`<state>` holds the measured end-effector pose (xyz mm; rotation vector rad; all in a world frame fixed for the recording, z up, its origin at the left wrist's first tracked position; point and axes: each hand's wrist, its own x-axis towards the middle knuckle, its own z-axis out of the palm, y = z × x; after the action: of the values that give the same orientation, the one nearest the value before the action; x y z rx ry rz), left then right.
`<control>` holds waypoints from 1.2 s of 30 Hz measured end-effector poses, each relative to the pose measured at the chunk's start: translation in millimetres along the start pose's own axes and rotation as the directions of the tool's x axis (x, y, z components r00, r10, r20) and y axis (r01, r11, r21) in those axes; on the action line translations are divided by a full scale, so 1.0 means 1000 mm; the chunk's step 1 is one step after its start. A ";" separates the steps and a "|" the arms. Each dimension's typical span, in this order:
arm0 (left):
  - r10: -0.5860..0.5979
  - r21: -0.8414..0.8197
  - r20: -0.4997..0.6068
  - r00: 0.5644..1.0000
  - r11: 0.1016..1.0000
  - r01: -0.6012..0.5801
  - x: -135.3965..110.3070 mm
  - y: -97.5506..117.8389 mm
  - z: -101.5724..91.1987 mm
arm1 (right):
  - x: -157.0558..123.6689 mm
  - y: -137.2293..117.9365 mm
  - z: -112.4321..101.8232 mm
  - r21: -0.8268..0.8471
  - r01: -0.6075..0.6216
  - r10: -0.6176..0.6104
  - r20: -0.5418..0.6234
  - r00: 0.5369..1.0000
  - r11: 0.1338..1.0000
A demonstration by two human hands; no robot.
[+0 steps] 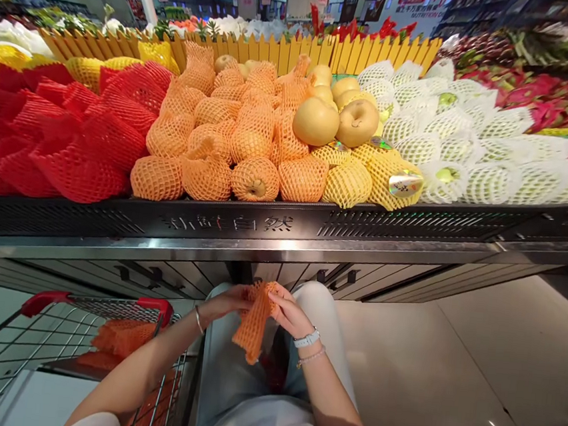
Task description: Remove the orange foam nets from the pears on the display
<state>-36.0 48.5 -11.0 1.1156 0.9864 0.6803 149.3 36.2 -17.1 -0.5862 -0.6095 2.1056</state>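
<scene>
Love how that foam net (254,321) is bright orange diamond mesh, with a red cart handle (49,301) and yellow fence (274,54).

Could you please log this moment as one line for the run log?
left hand: holds orange foam net sleeve | right hand: holds same sleeve | nearby: red-handled shopping cart, pears on display

I've got an orange foam fruit net (253,324) pinched near its top between my left fingers (244,296) and right fingers (280,300). It's a flattened, crumpled mesh sleeve, hanging slightly tilted with its lower end dangling free.
</scene>
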 end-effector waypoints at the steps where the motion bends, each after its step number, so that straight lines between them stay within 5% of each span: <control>1: 0.004 0.018 -0.022 1.000 1.000 -0.004 0.001 0.001 -0.001 | -0.001 -0.001 -0.001 -0.028 -0.003 0.003 0.021 1.000 1.000; 4: 0.157 0.151 -0.220 0.963 0.981 -0.125 0.001 0.007 -0.005 | -0.003 -0.002 -0.002 -0.183 0.011 0.006 0.094 0.996 0.983; 6: 0.379 0.391 -0.324 0.867 0.888 -0.242 -0.004 0.012 -0.008 | -0.001 -0.001 -0.002 -0.353 0.060 -0.032 0.084 0.996 0.934; 9: 0.643 0.703 -0.250 0.724 0.635 -0.320 -0.015 0.015 -0.010 | 0.006 0.003 -0.002 -0.559 0.178 -0.252 -0.058 0.966 0.810; 13: 0.784 0.867 -0.111 0.611 0.377 -0.326 -0.027 0.016 -0.005 | 0.008 0.005 -0.004 -0.661 0.315 -0.617 -0.287 0.733 0.681; 14: 0.789 0.879 -0.079 0.609 0.343 -0.331 -0.030 0.018 -0.002 | 0.006 0.004 -0.004 -0.683 0.340 -0.682 -0.319 0.658 0.647; 16: 0.738 0.871 0.007 0.675 0.327 -0.366 -0.035 0.021 0.007 | 0.001 0.002 -0.002 -0.713 0.373 -0.760 -0.346 0.550 0.594; 18: 0.621 0.815 0.153 0.769 0.361 -0.454 -0.041 0.024 0.017 | -0.004 -0.001 0.001 -0.728 0.391 -0.791 -0.340 0.509 0.564; 20: 0.592 0.712 0.233 0.771 0.437 -0.550 -0.043 0.026 0.025 | -0.008 -0.002 0.005 -0.728 0.402 -0.795 -0.321 0.515 0.555; 21: 0.642 0.658 0.179 0.746 0.486 -0.576 -0.043 0.026 0.027 | -0.009 -0.003 0.006 -0.723 0.408 -0.790 -0.312 0.527 0.558; 24: 0.690 0.481 -0.217 0.690 0.691 -0.540 -0.037 0.028 0.027 | -0.007 -0.002 0.009 -0.688 0.419 -0.761 -0.305 0.573 0.592; 26: 0.569 0.356 -0.243 0.786 0.806 -0.473 -0.032 0.032 0.026 | -0.004 0.002 0.011 -0.657 0.422 -0.735 -0.312 0.602 0.624; 28: 0.456 0.327 -0.052 0.888 0.848 -0.416 -0.028 0.037 0.025 | -0.002 0.006 0.013 -0.624 0.423 -0.710 -0.322 0.626 0.656; 31: 0.374 0.349 0.061 0.926 0.861 -0.371 -0.028 0.042 0.027 | -0.002 0.009 0.017 -0.563 0.442 -0.676 -0.316 0.666 0.698; 34: 0.349 0.221 -0.108 0.931 0.921 -0.319 -0.028 0.040 0.026 | -0.006 0.004 0.019 -0.360 0.456 -0.533 -0.153 0.832 0.814; 36: 0.288 0.114 -0.192 0.938 0.956 -0.271 -0.028 0.039 0.022 | -0.007 -0.001 0.018 -0.194 0.350 -0.359 -0.011 0.933 0.916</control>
<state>-26.6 28.1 36.5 1.2942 1.0505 1.0089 142.7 27.0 -1.4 -0.5794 -0.8304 1.6998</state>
